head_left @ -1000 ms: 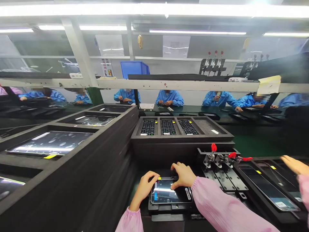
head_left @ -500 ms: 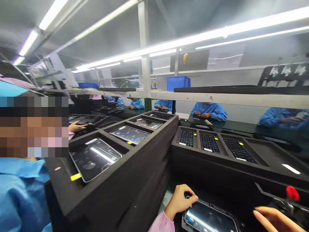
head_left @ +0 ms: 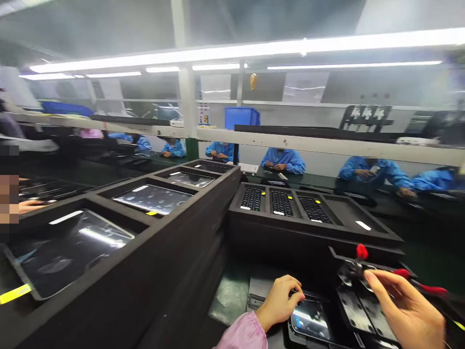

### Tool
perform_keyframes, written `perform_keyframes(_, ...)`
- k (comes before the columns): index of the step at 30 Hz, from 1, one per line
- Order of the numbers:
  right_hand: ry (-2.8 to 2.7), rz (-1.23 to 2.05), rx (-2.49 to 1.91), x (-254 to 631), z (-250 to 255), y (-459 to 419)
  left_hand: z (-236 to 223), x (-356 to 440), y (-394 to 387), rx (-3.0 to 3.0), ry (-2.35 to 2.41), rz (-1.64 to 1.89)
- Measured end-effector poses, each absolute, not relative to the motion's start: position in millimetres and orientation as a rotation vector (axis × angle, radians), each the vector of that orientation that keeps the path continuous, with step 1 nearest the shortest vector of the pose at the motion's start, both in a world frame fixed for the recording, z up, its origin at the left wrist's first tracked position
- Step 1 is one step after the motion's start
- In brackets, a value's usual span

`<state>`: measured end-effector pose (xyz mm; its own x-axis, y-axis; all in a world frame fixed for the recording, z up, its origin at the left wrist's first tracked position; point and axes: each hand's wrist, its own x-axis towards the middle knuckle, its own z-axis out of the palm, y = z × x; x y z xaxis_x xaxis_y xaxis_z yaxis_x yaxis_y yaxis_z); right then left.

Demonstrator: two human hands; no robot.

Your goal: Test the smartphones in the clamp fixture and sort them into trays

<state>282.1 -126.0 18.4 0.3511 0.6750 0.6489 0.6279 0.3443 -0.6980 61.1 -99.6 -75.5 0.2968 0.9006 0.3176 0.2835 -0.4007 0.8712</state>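
Note:
My left hand (head_left: 283, 300), in a pink sleeve, has its thumb and fingertips drawn together at the upper left corner of a glossy dark panel (head_left: 310, 320). This panel lies in a dark fixture; what the fingertips pinch, if anything, is hidden. Right of it stands a metal toggle clamp (head_left: 350, 276) with a red-tipped handle (head_left: 362, 252). My right hand (head_left: 409, 308) reaches over the clamp, thumb and forefinger meeting beside it. Whether they grip part of the clamp or something small does not show.
A tall stack of black foam trays (head_left: 203, 213) holding glossy panels rises on the left. Beyond the fixture, another black tray (head_left: 363, 232) carries several keyboards (head_left: 281, 202). Red handles (head_left: 432, 289) stick out at right. Co-workers (head_left: 283, 160) in blue sit across the bench.
The view has turned right and shows more of the clamp. My right hand has come to the clamp, its fingers now drawn together. My left hand stays at the panel's corner.

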Motion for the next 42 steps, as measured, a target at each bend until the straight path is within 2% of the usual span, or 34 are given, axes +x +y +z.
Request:
perform_keyframes(8,-1.496,-0.117,-1.246,282,31,-120,-64,50,-96,1.935,0.83,0.965)
perform_keyframes(22,-1.643,-0.008,-1.31,280,44,-119,-73,28,-80,1.857,0.741,0.859)
perform_keyframes(26,-1.477,-0.231,-1.287,281,20,-145,-74,27,-76,1.809,0.765,0.863)
perform_keyframes(29,-1.583,-0.385,-1.378,275,-10,-155,-74,28,-77,1.777,0.786,0.868)
perform_keyframes(34,-1.695,-0.187,-1.539,271,-31,-148,-74,30,-85,1.78,0.798,0.857)
perform_keyframes(42,-1.357,-0.143,-1.34,276,-36,-136,-80,28,-88,1.846,0.828,0.808)
